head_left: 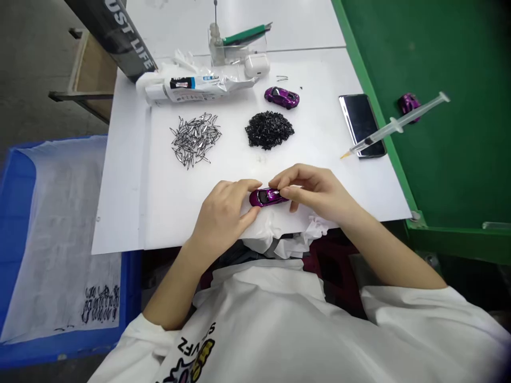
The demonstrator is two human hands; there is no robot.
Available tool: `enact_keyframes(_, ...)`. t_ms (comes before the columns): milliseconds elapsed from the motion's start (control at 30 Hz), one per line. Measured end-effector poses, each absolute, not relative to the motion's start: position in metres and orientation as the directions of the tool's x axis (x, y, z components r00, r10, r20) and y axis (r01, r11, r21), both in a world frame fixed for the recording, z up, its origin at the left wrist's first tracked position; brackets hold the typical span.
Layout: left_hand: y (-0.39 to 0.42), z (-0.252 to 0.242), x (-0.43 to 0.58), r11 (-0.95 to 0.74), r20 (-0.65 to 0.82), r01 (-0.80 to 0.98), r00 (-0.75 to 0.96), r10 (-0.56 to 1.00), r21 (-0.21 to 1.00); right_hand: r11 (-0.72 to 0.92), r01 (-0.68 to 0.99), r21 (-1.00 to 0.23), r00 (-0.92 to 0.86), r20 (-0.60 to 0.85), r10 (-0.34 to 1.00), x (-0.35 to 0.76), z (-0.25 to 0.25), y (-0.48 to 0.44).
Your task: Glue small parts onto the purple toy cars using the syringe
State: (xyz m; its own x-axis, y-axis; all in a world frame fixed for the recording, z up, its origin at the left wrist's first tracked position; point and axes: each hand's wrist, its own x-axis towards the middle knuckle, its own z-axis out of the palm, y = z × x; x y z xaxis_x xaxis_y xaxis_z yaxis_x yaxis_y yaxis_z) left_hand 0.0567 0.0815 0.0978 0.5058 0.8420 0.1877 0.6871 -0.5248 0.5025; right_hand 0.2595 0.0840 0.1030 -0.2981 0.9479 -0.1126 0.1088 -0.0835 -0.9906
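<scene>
A small purple toy car [264, 197] lies between my two hands near the front edge of the white work surface. My left hand [225, 210] pinches its left end between thumb and fingers. On the right end, the thumb and fingertips of my right hand [313, 191] close over the body and cover part of it. Whether a tiny part sits under those fingertips is hidden. Just beyond my hands are a pile of small black pieces [270, 130] and, to its left, a pile of clear, dark-edged slivers [195, 139]. A second purple toy car [281, 98] stands behind the black pile.
A syringe [395, 126] lies across a phone [361, 125] at right. Behind are a white tube [203, 88], a white earbud case [257, 65] and green-handled tweezers [245, 35]. Another purple car [409, 105] sits on the green surface. A blue paper-lined tray [131, 287] stands at left.
</scene>
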Motion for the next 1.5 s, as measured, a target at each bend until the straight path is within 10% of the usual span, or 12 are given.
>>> enact_keyframes(333, 0.088, 0.108, 0.05, -0.368, 0.065, 0.666, 0.433, 0.899, 0.649, -0.179, 0.026, -0.984, -0.195, -0.18, 0.964, 0.256, 0.103, 0.084)
enact_keyframes(533, 0.084, 0.11, 0.068, -0.423, 0.311, 0.565, 0.289, 0.906, 0.708, -0.186, 0.048, -0.981, -0.176, -0.192, 0.966, 0.256, 0.103, 0.084)
enact_keyframes(1500, 0.078, 0.105, 0.075, -0.435, 0.346, 0.656, 0.27, 0.898, 0.617, -0.177, 0.029, -0.984, -0.195, -0.179, 0.964, 0.256, 0.106, 0.08)
